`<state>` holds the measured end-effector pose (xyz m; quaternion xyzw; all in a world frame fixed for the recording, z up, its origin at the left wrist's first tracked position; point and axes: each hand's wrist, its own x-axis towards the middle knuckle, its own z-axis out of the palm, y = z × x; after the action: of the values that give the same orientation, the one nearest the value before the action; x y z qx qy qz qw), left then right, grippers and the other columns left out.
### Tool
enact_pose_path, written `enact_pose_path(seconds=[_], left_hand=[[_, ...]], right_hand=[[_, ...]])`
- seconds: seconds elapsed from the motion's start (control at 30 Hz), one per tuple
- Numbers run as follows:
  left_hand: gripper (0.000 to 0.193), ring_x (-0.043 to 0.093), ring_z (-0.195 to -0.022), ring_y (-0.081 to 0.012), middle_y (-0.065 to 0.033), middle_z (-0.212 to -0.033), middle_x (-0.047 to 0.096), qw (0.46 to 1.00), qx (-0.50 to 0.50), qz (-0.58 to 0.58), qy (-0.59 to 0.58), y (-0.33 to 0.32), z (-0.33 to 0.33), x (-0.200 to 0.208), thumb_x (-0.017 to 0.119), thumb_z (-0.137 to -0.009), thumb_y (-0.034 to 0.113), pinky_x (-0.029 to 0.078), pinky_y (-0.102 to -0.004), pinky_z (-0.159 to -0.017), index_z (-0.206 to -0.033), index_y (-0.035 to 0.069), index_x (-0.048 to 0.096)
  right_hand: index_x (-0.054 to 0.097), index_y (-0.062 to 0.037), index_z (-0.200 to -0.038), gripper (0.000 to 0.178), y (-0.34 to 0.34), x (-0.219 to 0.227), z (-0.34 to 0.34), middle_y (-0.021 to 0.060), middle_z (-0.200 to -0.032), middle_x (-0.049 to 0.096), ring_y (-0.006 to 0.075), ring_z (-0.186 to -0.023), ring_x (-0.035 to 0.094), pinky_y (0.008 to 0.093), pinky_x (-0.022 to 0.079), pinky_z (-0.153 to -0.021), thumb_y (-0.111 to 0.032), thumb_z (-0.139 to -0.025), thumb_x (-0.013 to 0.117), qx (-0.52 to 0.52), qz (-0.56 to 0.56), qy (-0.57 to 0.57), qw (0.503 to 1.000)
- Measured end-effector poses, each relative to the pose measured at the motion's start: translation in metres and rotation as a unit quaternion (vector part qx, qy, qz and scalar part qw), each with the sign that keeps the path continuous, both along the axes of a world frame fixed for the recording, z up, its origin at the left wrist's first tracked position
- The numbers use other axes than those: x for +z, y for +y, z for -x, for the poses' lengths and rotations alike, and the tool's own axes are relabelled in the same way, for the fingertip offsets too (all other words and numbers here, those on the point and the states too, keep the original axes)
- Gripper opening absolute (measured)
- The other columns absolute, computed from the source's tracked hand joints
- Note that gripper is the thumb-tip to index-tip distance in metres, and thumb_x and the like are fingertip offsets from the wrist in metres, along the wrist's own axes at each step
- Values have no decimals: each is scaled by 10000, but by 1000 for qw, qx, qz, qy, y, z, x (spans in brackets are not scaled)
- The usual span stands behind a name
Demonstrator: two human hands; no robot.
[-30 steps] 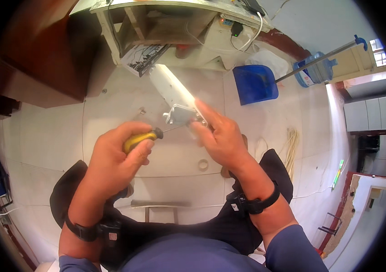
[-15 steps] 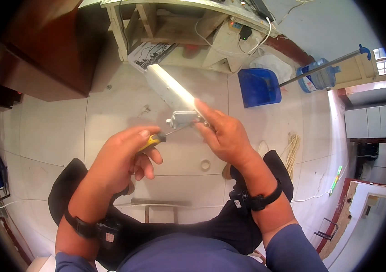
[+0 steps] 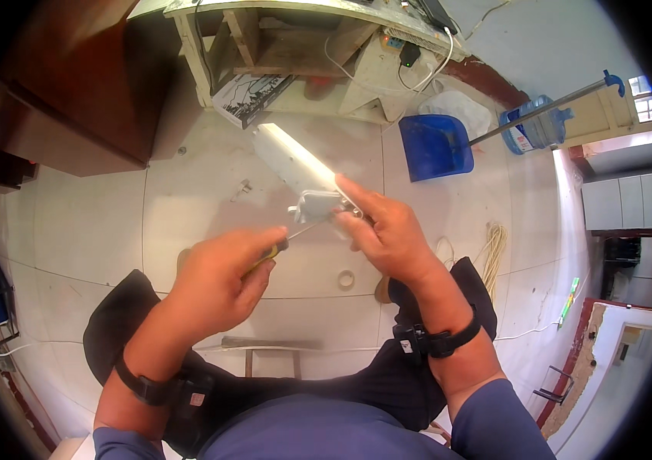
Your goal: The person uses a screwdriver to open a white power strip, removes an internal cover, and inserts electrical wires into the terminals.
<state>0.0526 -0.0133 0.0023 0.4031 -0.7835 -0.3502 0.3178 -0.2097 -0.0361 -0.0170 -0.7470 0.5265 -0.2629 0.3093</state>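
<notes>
My left hand [image 3: 222, 272] is wrapped round the handle of a screwdriver [image 3: 277, 248] with a yellow and black grip. Its thin shaft points up and right, and the tip meets the near end of a long white part, by my right fingers. My right hand [image 3: 387, 230] grips that long white bar-shaped part [image 3: 295, 153], which slants away to the upper left, its upper edge glaring brightly. At the gripped end sits a pale metal bracket [image 3: 316, 205] with small fittings. Where exactly the tip sits is partly hidden by my fingers.
Below lies a tiled floor with a tape-like ring [image 3: 346, 279], a small metal piece [image 3: 242, 190] and a coiled pale cord [image 3: 494, 249]. Beyond are a blue dustpan [image 3: 437, 149], a water bottle [image 3: 533, 126] and a wooden desk [image 3: 295, 50]. A narrow bench [image 3: 272, 342] stands between my legs.
My left fingers have closed more tightly round the screwdriver handle, and the hand has turned. The white part and its bracket have shifted slightly down and right, still in my right hand.
</notes>
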Motion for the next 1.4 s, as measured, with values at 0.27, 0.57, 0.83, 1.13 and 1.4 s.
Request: enact_pose_path(seconds=[0.27,0.57,0.83,1.13,1.4], left_hand=[[352,554,-585,-168,-81,-875,665,973,52,-226,-1,-3,3,13,634,-885,65,446,-288,-529,-1237,73,620],[296,464,-508,-54,-77,-835,665,808,111,-547,188,-13,3,5,598,-946,147,355,-183,-464,-1213,25,634],[226,555,-662,-77,-65,-852,678,935,93,-334,80,-3,10,-4,625,-919,68,448,-243,-581,-1130,-6,656],[234,574,-620,-137,-100,-887,680,998,30,-56,-11,-3,12,-2,630,-908,50,483,-278,-583,-1134,-9,642],[260,468,-501,-59,-85,-852,681,779,91,-578,225,-17,8,4,584,-954,147,356,-197,-444,-1170,13,640]], right_hand=[[520,-101,-1346,497,-2,-1,-3,139,-953,683,328,-814,656,403,514,-671,-163,-879,678,11,38,53,998],[500,-112,-1365,525,-4,-2,-5,137,-940,673,332,-796,649,412,511,-655,-175,-877,684,35,109,70,991],[560,-104,-1314,471,-2,-2,-3,145,-911,684,337,-780,657,406,515,-672,-164,-864,688,9,42,25,999],[542,-116,-1334,488,-4,-1,-2,143,-956,687,339,-805,657,406,519,-676,-161,-869,683,5,36,29,999],[543,-120,-1323,479,-6,-3,-4,136,-933,676,329,-785,652,410,514,-649,-151,-868,688,32,127,61,989]])
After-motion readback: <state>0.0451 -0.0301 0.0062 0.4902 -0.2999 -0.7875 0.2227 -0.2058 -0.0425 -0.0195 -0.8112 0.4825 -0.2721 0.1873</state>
